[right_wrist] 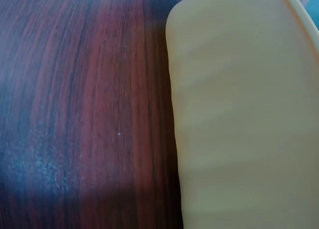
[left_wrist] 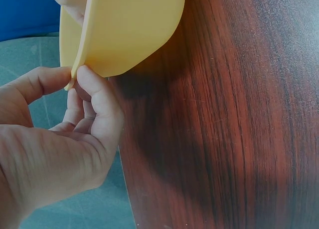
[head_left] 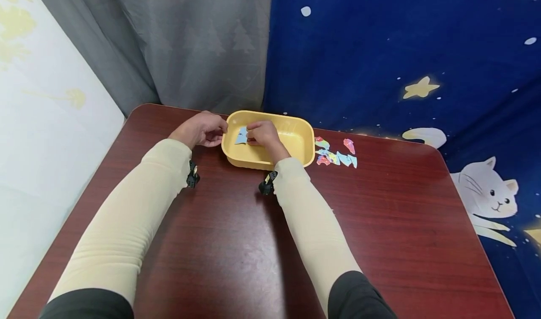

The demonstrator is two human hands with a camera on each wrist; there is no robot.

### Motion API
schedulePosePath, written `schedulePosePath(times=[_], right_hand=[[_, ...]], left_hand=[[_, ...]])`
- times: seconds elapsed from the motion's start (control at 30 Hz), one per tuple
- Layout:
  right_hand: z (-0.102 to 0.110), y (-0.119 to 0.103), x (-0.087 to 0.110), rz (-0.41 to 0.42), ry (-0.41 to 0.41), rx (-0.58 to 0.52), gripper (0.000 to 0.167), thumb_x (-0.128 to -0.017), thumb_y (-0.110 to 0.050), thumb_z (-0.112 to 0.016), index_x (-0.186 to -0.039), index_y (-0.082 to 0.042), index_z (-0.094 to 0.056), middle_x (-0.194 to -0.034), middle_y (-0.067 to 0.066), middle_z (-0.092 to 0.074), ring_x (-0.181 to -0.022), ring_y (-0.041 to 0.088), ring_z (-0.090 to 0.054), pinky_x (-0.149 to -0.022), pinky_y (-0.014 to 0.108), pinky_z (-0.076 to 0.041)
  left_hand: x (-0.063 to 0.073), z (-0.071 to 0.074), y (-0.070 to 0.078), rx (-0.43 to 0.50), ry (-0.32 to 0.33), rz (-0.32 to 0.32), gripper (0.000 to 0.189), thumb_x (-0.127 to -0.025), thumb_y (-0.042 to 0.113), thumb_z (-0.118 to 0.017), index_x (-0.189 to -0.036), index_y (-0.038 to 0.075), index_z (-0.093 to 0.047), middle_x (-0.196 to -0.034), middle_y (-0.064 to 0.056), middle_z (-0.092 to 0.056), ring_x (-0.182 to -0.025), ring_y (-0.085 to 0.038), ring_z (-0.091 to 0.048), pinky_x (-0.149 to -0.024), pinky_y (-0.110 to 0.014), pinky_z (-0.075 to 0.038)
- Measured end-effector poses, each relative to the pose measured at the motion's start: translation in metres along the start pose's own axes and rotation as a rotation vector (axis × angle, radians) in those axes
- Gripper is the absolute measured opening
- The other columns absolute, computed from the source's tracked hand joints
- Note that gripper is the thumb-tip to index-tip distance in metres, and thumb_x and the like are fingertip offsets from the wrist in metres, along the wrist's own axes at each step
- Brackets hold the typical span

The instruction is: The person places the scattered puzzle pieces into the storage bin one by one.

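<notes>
Where the yellow tub (head_left: 291, 145) is gripped: its left end, the rim pinched between thumb and finger of the left hand (head_left: 207, 128).
Right hand (head_left: 264, 133): held inside the tub, apart from the left; whether the blue piece (head_left: 241, 136) is pinched or only touched cannot be told.
Blue piece: seen in the tub's left part, at the right hand's fingers.
Coloured pieces (head_left: 344, 159): scattered on the red surface (head_left: 401, 206), beside the tub's right end.

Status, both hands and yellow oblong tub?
Left hand pinches yellow oblong tub by its rim. Right hand inside, at light-blue flat piece; grip unclear. Multicoloured flat pieces outside, right of tub; no visible obstruction.
</notes>
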State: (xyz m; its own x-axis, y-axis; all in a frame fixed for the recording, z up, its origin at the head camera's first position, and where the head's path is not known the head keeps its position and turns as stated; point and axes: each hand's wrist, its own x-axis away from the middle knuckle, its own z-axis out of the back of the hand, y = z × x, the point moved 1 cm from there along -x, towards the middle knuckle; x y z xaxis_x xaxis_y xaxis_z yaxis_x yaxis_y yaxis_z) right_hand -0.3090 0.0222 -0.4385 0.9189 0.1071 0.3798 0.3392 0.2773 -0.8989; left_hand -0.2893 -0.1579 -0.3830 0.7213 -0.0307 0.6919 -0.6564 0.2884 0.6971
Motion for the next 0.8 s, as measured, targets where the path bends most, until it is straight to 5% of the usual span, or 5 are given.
schedulePosePath(times=[0.8], right_hand=[[-0.0044, -0.0007, -0.0028, -0.004, 0.086, 0.026, 0.018, -0.083, 0.004, -0.07, -0.1, 0.001, -0.072, -0.085, 0.012, -0.068, -0.064, 0.016, -0.065, -0.062, 0.027, -0.059]], left_hand=[[0.0029, 0.0044, -0.0023, 0.016, -0.011, -0.008, 0.007, -0.09, 0.008, -0.056, -0.096, 0.005, -0.052, -0.072, -0.002, -0.056, -0.062, -0.013, -0.056, -0.069, -0.025, -0.056]])
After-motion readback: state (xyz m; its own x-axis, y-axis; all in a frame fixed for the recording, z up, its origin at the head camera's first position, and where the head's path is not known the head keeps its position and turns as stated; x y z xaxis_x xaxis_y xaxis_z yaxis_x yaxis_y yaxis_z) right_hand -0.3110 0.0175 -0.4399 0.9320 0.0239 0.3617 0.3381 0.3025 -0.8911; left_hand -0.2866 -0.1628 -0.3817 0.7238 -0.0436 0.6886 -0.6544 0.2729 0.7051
